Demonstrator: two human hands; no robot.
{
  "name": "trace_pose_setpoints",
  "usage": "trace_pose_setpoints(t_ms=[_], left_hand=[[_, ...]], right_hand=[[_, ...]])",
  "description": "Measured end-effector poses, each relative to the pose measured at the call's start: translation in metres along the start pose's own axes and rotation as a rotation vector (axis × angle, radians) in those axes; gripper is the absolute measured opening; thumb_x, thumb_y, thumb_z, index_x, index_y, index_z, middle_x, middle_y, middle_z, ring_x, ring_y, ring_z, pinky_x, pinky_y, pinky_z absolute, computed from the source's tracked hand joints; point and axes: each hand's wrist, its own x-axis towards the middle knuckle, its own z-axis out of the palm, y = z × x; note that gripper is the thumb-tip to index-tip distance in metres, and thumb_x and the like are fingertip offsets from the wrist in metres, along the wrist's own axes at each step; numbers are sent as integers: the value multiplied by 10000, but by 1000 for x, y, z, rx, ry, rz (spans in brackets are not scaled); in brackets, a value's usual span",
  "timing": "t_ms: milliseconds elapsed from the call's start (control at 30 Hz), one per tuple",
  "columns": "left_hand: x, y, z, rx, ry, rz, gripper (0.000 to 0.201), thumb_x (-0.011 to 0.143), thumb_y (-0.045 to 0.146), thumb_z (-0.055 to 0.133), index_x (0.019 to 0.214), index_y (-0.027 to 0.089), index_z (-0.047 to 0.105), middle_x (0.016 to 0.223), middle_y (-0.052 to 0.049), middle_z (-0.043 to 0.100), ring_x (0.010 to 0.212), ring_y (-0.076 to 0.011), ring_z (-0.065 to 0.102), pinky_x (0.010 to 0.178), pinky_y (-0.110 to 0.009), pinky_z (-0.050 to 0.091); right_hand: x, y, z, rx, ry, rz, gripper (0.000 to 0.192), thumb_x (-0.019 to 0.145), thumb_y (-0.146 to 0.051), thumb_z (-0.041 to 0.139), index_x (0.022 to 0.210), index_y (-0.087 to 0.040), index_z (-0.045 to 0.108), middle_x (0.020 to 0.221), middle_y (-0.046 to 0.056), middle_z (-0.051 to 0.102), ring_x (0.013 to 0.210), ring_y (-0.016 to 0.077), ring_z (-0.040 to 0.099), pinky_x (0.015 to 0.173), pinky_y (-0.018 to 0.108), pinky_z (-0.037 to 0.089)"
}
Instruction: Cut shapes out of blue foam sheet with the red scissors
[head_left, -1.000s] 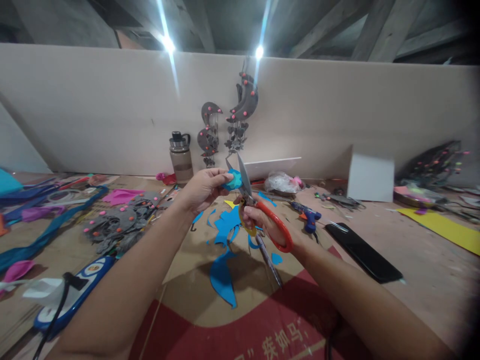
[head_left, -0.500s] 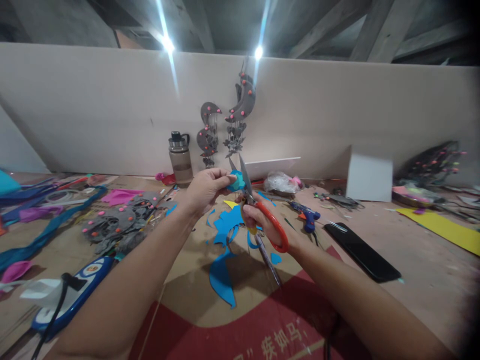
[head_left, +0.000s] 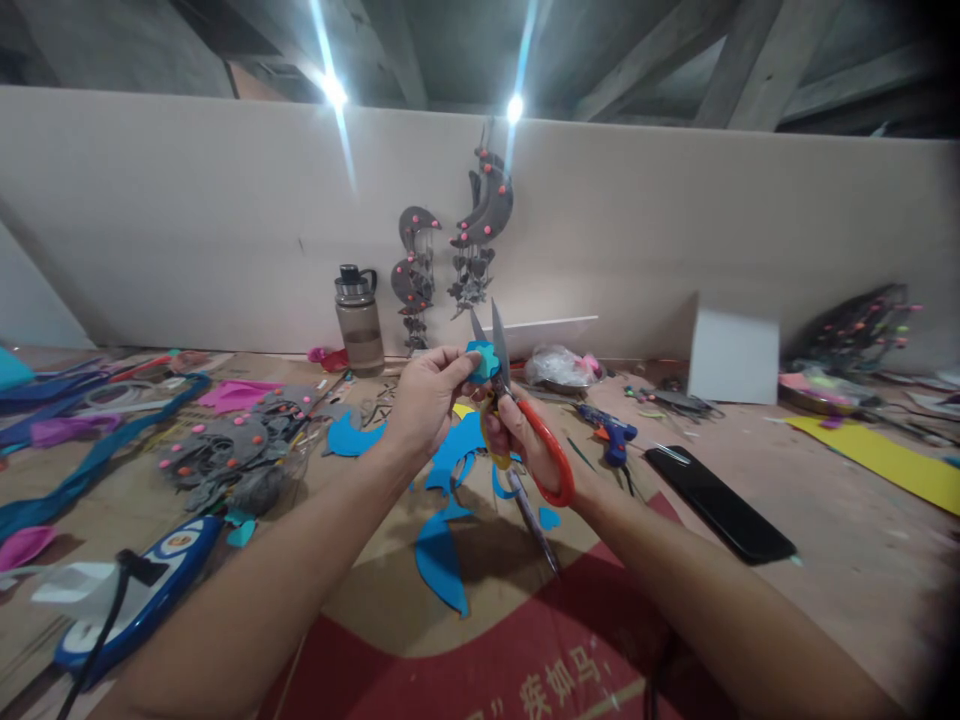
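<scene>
Pinched between the thumb and fingers of my left hand [head_left: 431, 395] is a small blue felt-like piece [head_left: 484, 362] with a lighter teal patch on its face. My right hand [head_left: 525, 430] grips scissors [head_left: 553, 460] with red and yellow handles. Their blades point up and stand apart, close to the right side of the piece; whether they touch it I cannot tell. Below my hands lie blue scraps [head_left: 459, 440], a blue curved cutout [head_left: 441, 562] and a small blue heart-like cutout [head_left: 549, 518]. A pen-like stick [head_left: 534, 522] lies under my right hand.
A glue gun [head_left: 615, 435] and a black phone [head_left: 716, 505] lie to the right. Grey crescents with pink dots [head_left: 232, 440] and a blue-and-white power strip [head_left: 142, 595] are at left. A water bottle [head_left: 360, 325] stands by the back wall, where crescent hangings [head_left: 491, 200] hang.
Both hands have shifted slightly right with the piece and the scissors. The piece appears turned a little, and the blades are still apart. More of the blue crescent left of my forearm now shows.
</scene>
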Motion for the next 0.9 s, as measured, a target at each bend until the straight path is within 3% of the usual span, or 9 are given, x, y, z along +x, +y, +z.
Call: trace_pose_setpoints(t_ms=[333, 900], left_hand=[[-13, -23, 5, 22, 156, 106, 186, 783, 316, 788, 798, 159, 690, 740, 8, 656, 670, -88, 552, 672, -225, 442], [-14, -30, 9, -86, 183, 34, 210, 743, 314, 802, 793, 157, 671, 742, 10, 664, 669, -100, 590, 661, -233, 472]], right_hand=[[-4, -12, 12, -84, 98, -46, 455, 950, -640, 550, 780, -223, 482, 663, -35, 453, 551, 116, 418, 513, 262, 387], [-6, 1, 18, -200, 218, -84, 383, 982, -593, 518, 896, -220, 517, 652, -27, 479, 586, 146, 459, 527, 274, 376]])
